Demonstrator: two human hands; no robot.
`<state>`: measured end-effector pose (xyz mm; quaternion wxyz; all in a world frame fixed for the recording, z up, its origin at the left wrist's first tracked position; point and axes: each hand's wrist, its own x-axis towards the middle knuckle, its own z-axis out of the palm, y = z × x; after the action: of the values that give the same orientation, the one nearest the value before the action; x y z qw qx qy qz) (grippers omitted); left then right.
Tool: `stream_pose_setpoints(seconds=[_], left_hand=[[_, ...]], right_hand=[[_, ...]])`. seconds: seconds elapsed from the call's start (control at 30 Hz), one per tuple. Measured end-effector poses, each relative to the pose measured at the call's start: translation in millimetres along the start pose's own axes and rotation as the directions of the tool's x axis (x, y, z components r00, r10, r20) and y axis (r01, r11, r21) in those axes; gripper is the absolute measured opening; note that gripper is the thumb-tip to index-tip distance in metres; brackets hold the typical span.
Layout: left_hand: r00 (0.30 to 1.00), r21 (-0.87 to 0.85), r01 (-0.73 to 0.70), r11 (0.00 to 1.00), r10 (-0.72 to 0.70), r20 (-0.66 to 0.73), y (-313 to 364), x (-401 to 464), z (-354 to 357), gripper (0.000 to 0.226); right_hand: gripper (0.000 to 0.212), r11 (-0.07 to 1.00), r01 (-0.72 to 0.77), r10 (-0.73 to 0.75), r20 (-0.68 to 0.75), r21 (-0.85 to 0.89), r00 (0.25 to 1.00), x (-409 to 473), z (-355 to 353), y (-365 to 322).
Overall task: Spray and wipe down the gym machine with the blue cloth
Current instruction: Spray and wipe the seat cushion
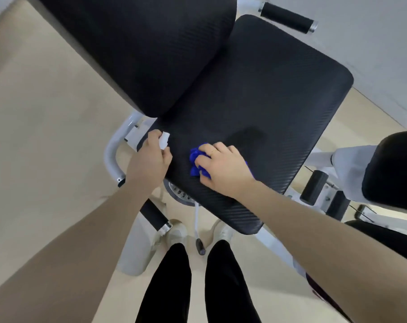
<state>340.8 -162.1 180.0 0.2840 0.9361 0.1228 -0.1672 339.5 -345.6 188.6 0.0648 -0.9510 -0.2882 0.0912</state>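
The gym machine's black seat pad [263,94] fills the middle of the view, with its black back pad [137,47] at the upper left. My right hand [223,170] presses the bunched blue cloth [195,163] onto the seat's near left part. My left hand [152,156] grips a white spray bottle [164,139] at the seat's left edge; only the bottle's white top shows above my fingers. A darker damp patch [246,136] lies on the seat just beyond the cloth.
White frame tubes [111,155] run under the seat. Black foam handles stick out at the top right [286,17] and near my left knee [154,215]. Black roller pads [314,187] and another black pad [393,169] stand at the right. My legs stand on the beige floor [34,136].
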Motion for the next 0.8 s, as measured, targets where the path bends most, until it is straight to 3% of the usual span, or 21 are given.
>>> stream_pose_setpoints(seconds=[0.07,0.13,0.2,0.27,0.37,0.43,0.47,0.5,0.57,0.63,0.67,0.73,0.8], left_hand=[[1.000,-0.015,-0.020,1.000,0.020,-0.018,-3,1,1,0.037],[0.998,-0.058,-0.011,0.998,0.007,-0.058,-8,2,5,0.036],[0.995,-0.151,0.035,0.988,-0.049,-0.089,-12,3,7,0.036],[0.990,-0.238,0.074,0.968,-0.099,-0.097,-13,1,8,0.036],[0.988,-0.348,0.088,0.933,-0.126,-0.086,-13,-3,4,0.033],[0.989,-0.369,0.087,0.925,-0.125,-0.080,-15,-4,-2,0.032],[0.989,-0.354,0.083,0.932,-0.119,-0.083,-16,-3,-4,0.034],[0.988,-0.343,0.086,0.935,-0.124,-0.090,-19,-2,-5,0.035],[0.976,-0.382,0.115,0.917,-0.175,-0.128,-28,1,-4,0.037],[0.959,-0.461,0.145,0.875,-0.239,-0.151,-38,3,1,0.040],[0.955,-0.481,0.144,0.865,-0.250,-0.163,-41,3,3,0.043],[0.960,-0.488,0.098,0.867,-0.212,-0.184,-42,5,6,0.049],[0.959,-0.518,0.120,0.847,-0.234,-0.160,-41,5,5,0.052]], right_hand=[[0.025,0.991,-0.133,0.130,-0.080,-0.028,0.988,20,-6,26],[0.021,0.894,-0.447,0.447,-0.098,0.019,0.889,40,-8,46],[0.024,0.823,-0.566,0.567,-0.097,0.044,0.818,49,-2,42],[0.021,0.887,-0.450,0.460,-0.114,0.100,0.881,42,3,13],[0.017,0.991,-0.093,0.100,-0.066,0.101,0.993,16,13,-28],[0.012,0.994,0.086,-0.086,-0.017,0.070,0.996,25,6,-19],[0.015,0.993,0.113,-0.111,-0.051,0.039,0.992,37,3,-7],[0.018,0.998,0.063,-0.062,-0.096,0.007,0.993,50,2,3],[0.017,0.982,-0.190,0.189,-0.159,0.011,0.969,76,2,14],[0.023,0.883,-0.467,0.470,-0.119,0.047,0.875,96,6,7],[0.026,0.845,-0.532,0.535,-0.093,0.056,0.840,101,6,-5],[0.027,0.903,-0.425,0.428,-0.044,0.064,0.903,98,9,-38],[0.025,0.981,-0.159,0.156,0.035,0.113,0.987,86,16,-67]])
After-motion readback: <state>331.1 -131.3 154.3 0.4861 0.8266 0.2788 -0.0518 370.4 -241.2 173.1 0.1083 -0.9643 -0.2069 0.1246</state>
